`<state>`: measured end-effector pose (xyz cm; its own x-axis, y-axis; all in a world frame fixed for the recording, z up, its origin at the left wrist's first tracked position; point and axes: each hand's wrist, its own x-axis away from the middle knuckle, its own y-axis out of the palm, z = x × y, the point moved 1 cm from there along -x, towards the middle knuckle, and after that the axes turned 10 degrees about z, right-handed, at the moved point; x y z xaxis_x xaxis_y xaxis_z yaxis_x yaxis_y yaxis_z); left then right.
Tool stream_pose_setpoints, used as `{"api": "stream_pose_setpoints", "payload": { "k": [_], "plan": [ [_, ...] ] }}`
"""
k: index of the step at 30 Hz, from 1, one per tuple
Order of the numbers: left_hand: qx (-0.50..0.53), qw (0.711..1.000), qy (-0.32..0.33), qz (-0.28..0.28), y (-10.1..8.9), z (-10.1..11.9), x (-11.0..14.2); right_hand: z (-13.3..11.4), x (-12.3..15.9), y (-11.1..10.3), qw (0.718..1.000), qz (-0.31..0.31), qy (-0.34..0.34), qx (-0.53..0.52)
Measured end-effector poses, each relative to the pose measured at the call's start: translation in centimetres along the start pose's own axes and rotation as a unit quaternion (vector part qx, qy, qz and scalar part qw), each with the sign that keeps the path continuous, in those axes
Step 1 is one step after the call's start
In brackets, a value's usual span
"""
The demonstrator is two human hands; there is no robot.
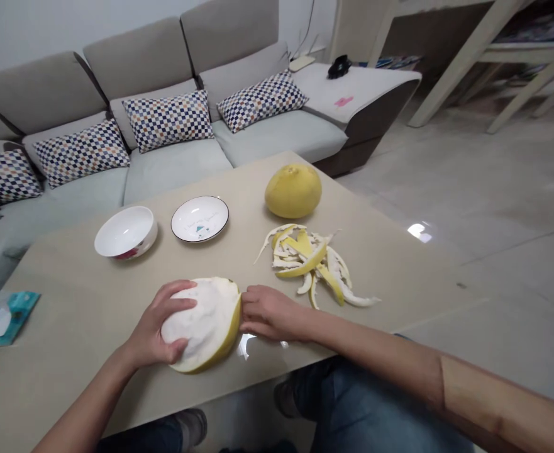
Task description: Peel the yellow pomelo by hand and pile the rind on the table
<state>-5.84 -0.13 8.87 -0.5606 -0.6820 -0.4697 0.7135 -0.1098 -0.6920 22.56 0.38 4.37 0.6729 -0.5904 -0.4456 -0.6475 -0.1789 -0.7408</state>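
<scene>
A partly peeled pomelo (208, 324), white pith on top and yellow rind still along its lower right side, rests on the beige table (83, 308) near the front edge. My left hand (156, 330) wraps around its left side, fingers curled over the pith. My right hand (267, 313) is closed on the rind at the fruit's right edge. A pile of yellow peel strips (312, 264) lies just right of my hands. A whole yellow pomelo (293, 190) sits farther back.
A white bowl (126, 232) and a shallow white plate (200, 218) stand at the back left of the table. A teal tissue pack (3, 318) lies at the left edge. A grey sofa (173, 163) with checked cushions runs behind; tiled floor to the right.
</scene>
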Motion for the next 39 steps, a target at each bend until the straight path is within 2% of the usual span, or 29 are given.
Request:
{"api": "stream_pose_setpoints", "payload": {
  "k": [4, 7, 10, 13, 15, 17, 23, 26, 32, 36, 39],
  "plan": [
    [-0.006, 1.0, 0.006, 0.023, 0.0, 0.4, 0.5, -0.6, 0.0, -0.8, 0.995, 0.022, 0.09, -0.031],
    [-0.006, 1.0, 0.007, 0.024, 0.1, 0.6, 0.5, -1.3, -1.1, -2.5, 0.992, 0.045, 0.112, -0.042],
    [-0.012, 1.0, 0.014, 0.017, 0.3, 0.6, 0.4, -2.1, -2.7, -3.5, 0.998, 0.003, 0.067, -0.011],
    [-0.011, 0.999, 0.025, 0.022, 0.4, 0.6, 0.6, -2.5, -4.1, -3.6, 0.996, -0.069, 0.023, 0.054],
    [-0.009, 0.999, 0.026, 0.03, 0.5, 0.6, 0.9, -2.7, -4.5, -3.5, 0.993, -0.087, 0.001, 0.079],
    [-0.011, 0.999, 0.022, 0.037, 0.5, 0.6, 1.0, -3.0, -4.2, -3.2, 0.993, -0.079, -0.011, 0.083],
    [-0.012, 0.999, 0.021, 0.045, 0.5, 0.6, 1.3, -3.1, -2.6, -2.1, 0.998, -0.04, 0.015, 0.048],
    [-0.011, 0.998, 0.022, 0.05, 0.5, 0.5, 1.5, -3.0, -2.8, -1.7, 0.999, -0.032, -0.002, 0.033],
    [-0.014, 0.997, 0.036, 0.06, 0.9, 1.0, 1.4, -3.4, -3.6, -1.8, 0.989, -0.088, -0.063, 0.103],
    [-0.025, 0.997, 0.049, 0.056, 0.9, 1.3, 1.3, -3.7, -2.7, -1.3, 0.983, -0.09, -0.089, 0.134],
    [-0.034, 0.997, 0.033, 0.067, 0.8, 1.2, 1.6, -3.9, -1.6, -0.7, 0.979, -0.071, -0.101, 0.162]
  ]
}}
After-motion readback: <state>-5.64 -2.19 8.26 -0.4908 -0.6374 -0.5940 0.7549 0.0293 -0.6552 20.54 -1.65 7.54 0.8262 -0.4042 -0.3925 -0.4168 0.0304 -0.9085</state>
